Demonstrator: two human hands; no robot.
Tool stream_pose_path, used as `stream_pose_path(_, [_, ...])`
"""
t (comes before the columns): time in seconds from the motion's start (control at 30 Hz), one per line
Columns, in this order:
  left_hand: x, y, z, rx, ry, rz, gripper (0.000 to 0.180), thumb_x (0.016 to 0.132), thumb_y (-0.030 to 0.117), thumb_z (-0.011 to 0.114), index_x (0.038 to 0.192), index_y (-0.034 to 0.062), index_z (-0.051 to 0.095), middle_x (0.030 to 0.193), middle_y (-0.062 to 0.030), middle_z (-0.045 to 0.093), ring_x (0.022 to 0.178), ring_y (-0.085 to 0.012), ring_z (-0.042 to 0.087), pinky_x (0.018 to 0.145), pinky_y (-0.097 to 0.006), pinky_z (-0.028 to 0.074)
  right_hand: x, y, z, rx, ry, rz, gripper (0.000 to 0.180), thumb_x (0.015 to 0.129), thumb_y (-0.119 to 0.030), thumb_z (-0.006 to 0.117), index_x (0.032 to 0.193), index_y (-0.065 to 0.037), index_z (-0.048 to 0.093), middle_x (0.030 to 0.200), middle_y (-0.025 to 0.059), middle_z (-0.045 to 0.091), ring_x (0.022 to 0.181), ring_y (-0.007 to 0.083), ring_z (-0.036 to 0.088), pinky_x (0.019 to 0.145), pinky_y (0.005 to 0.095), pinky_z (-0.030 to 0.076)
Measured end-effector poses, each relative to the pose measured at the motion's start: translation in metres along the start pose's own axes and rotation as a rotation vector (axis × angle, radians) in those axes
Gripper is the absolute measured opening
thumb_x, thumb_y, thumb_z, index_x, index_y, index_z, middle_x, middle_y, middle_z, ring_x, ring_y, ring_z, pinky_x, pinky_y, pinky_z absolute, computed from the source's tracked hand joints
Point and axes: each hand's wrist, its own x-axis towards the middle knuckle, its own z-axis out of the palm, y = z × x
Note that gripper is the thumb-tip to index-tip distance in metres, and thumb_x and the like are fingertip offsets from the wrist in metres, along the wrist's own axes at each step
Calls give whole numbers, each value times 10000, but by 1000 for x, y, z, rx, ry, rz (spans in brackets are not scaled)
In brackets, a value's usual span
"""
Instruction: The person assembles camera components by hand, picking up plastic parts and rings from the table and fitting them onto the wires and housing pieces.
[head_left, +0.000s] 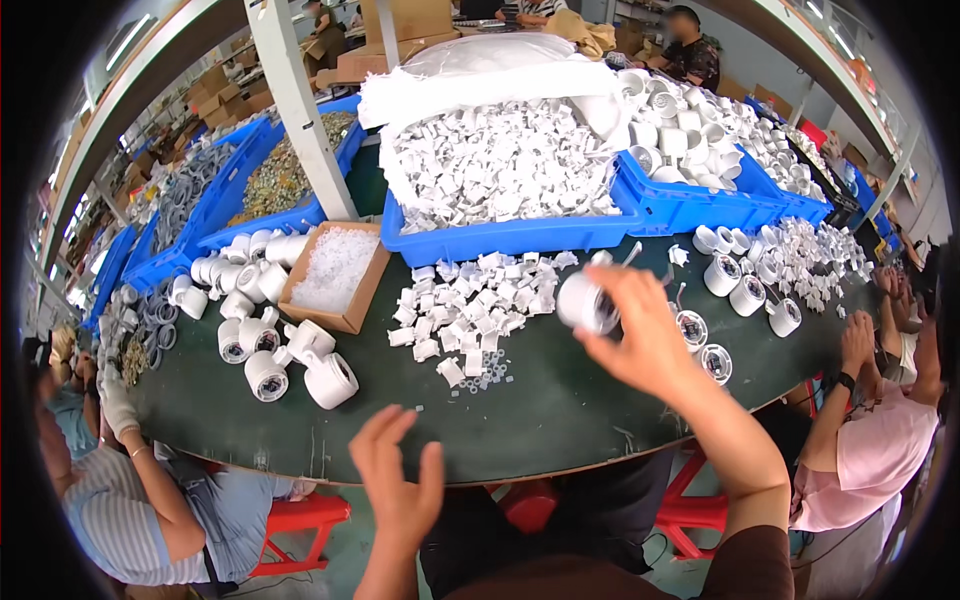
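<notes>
My right hand [648, 335] grips a white cylindrical housing [577, 303] with a dark round inside, held above the green table. Its thumb and fingers are around the housing's right side. My left hand [395, 480] is open near the table's front edge, fingers apart and holding nothing. Between the hands lies a heap of small white plastic brackets [470, 305], with tiny translucent rings [488, 374] at its near side. Right of my right hand stand several white housings with open round fronts [716, 363]. More assembled white housings [330, 380] lie to the left.
A small cardboard box [362, 308] of translucent bits stands left of the heap. Behind it, a blue bin [510, 241] overflows with white parts. Other blue bins [690, 212] line the back. A metal post [303, 120] rises at back left. Co-workers sit on both sides.
</notes>
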Motion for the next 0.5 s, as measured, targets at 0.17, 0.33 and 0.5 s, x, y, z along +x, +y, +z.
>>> stream_pose_path(0.17, [5, 41, 22, -520, -303, 125, 695, 852, 151, 765, 1437, -18, 431, 1382, -222, 518, 1274, -408, 500, 1083, -448, 402, -44, -69, 19, 236, -183, -321, 645, 677, -78, 826, 1285, -121, 616, 1298, 120, 583, 1166, 340, 572, 995, 437, 470])
stream_pose_path(0.33, [7, 49, 31, -592, -288, 130, 546, 882, 99, 687, 1358, -43, 460, 1322, -222, 544, 1185, -414, 538, 1022, -459, 438, -69, -87, 44, 638, -149, -272, 521, 783, -28, 808, 1271, -122, 653, 1383, 163, 463, 1104, 301, 604, 981, 408, 525])
stream_pose_path(0.5, [3, 52, 27, -403, -214, 196, 529, 862, 107, 688, 1334, -18, 485, 1296, -220, 557, 1113, -412, 554, 970, -472, 457, -71, -88, 40, 894, -99, 137, 390, 860, -46, 782, 1225, -75, 650, 1304, 106, 464, 1006, 212, 607, 871, 328, 536])
